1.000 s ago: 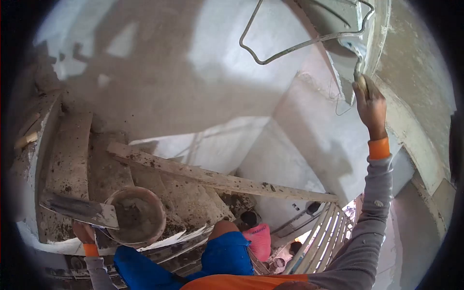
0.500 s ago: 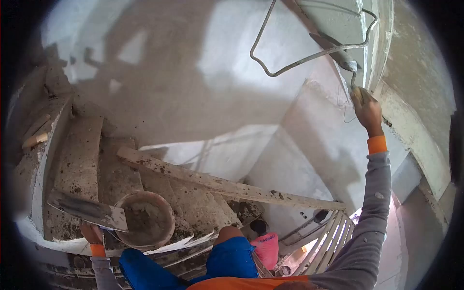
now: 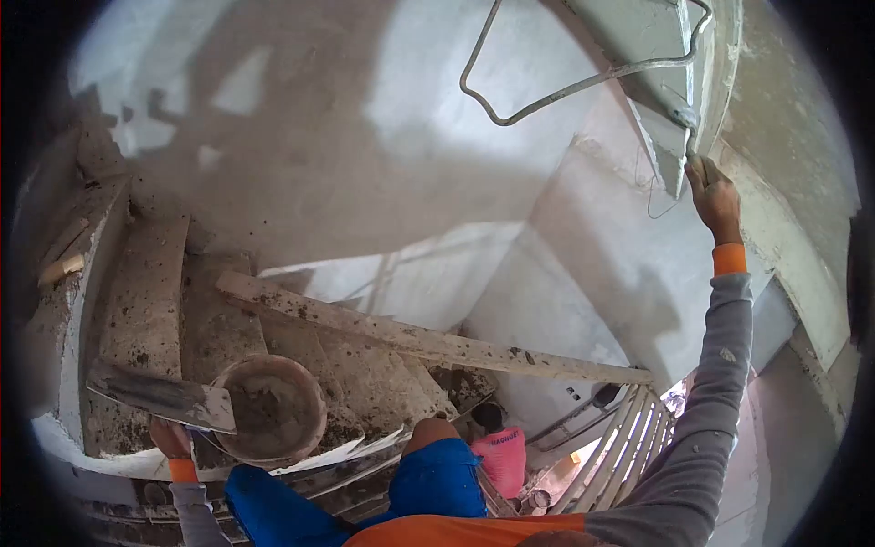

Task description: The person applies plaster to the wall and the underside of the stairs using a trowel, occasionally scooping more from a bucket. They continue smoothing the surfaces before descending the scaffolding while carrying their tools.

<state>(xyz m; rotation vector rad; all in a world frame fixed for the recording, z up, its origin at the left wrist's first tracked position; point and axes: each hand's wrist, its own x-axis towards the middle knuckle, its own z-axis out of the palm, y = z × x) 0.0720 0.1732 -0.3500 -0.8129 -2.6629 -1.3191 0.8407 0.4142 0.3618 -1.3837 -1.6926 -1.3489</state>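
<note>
My right hand [image 3: 716, 202], raised at the upper right, is closed around the handle of a trowel [image 3: 685, 117]. The trowel's blade is against the edge of a grey plastered corner [image 3: 661, 150]; part of it is hard to make out. Low at the left, my left hand [image 3: 171, 439] is closed under a flat mortar-smeared board [image 3: 164, 396], its grip partly hidden. The board's right end overlaps the rim of a round bucket [image 3: 314, 410] with grey mortar in it.
A bent metal rod [image 3: 570, 91] hangs near the corner. A long wooden beam [image 3: 437, 342] crosses dirty steps [image 3: 141, 310]. Below are wooden slats [image 3: 615, 447] and a person in a pink shirt [image 3: 501, 456]. A wood-handled tool [image 3: 62, 270] lies far left.
My right hand has moved slightly right and down with the trowel, whose blade has shifted from the corner's left side to its edge. My left hand and the board are nearly unmoved.
</note>
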